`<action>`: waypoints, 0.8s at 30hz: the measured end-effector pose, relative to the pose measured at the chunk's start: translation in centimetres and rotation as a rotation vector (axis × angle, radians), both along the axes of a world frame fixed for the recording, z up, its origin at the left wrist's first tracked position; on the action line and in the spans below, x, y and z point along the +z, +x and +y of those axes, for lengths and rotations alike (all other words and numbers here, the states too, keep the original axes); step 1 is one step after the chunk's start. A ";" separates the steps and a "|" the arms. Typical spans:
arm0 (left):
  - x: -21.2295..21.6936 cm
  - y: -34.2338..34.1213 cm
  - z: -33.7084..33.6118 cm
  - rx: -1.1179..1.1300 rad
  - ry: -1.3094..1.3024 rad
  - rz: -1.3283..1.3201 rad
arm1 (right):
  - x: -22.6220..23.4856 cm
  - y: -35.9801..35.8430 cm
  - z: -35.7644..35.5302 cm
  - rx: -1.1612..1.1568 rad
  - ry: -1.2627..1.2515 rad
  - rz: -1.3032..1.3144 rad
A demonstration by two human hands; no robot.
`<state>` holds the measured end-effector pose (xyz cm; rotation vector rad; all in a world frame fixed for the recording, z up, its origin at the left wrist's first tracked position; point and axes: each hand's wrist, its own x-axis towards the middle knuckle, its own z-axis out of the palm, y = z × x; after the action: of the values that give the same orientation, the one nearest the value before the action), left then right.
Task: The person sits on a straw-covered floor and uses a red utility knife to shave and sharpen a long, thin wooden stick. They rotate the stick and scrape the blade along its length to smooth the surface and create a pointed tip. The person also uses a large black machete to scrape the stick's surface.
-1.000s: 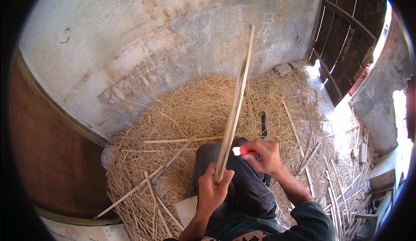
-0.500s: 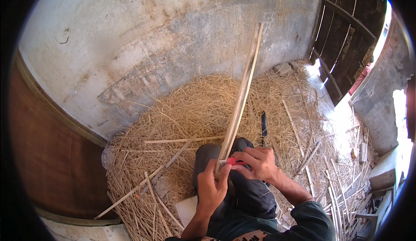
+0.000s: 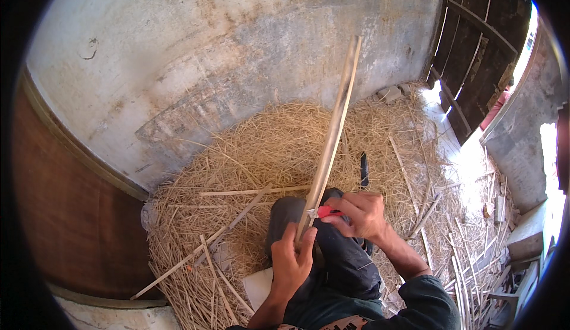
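Note:
A long pale strip of split bamboo or wood (image 3: 332, 137) stands up at a slant from my lap, its far end in front of the wall. Around its lower end my left hand (image 3: 293, 257) is closed, thumb on the right side. My right hand (image 3: 362, 216) grips a small red-handled cutter knife (image 3: 328, 212). The pale blade meets the strip's right edge just above my left thumb. Both hands are over my dark trouser legs (image 3: 350, 264).
Straw and shavings (image 3: 267, 134) cover the floor, with several loose strips (image 3: 196, 254) among them. A long dark blade-like tool (image 3: 364, 169) lies beyond my right knee. Ahead rises a stained wall (image 3: 237, 51); a plank door (image 3: 475, 45) is at the far right, a brown panel (image 3: 71, 205) at left.
My right hand and the red knife have moved slightly up the strip and right, away from the left thumb. The strip has turned a little. My left hand stays around its lower end.

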<state>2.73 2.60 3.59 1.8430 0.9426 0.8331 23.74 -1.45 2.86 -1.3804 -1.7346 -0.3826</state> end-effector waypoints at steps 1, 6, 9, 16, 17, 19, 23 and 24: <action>0.1 0.0 -0.1 0.007 -0.012 -0.006 | 0.1 0.1 0.1 -0.009 -0.003 -0.002; -0.2 -0.7 -0.5 0.001 -0.058 0.031 | 0.2 2.0 0.8 -0.055 -0.014 0.074; -1.1 -1.3 -1.3 -0.009 -0.037 0.072 | -1.2 5.1 2.1 -0.242 0.024 0.217; -3.8 -4.0 -3.0 -0.083 -0.281 0.074 | -1.1 15.8 2.7 -0.539 0.068 0.626; -4.1 -3.9 -2.4 -0.068 -0.326 0.016 | -1.7 14.9 2.5 -0.451 0.055 0.644; -4.2 -3.4 -1.4 -0.056 -0.405 -0.055 | -2.9 11.5 2.4 -0.323 0.001 0.563; -3.1 -1.6 0.4 -0.100 -0.392 -0.104 | -4.0 3.9 0.6 -0.013 -0.112 0.393; -2.6 -1.1 0.6 -0.108 -0.433 -0.117 | -4.2 2.7 0.4 0.067 -0.110 0.357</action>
<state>1.66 3.25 1.04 1.4415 0.8626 0.6068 26.40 -1.09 -1.34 -1.3686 -1.5181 0.0002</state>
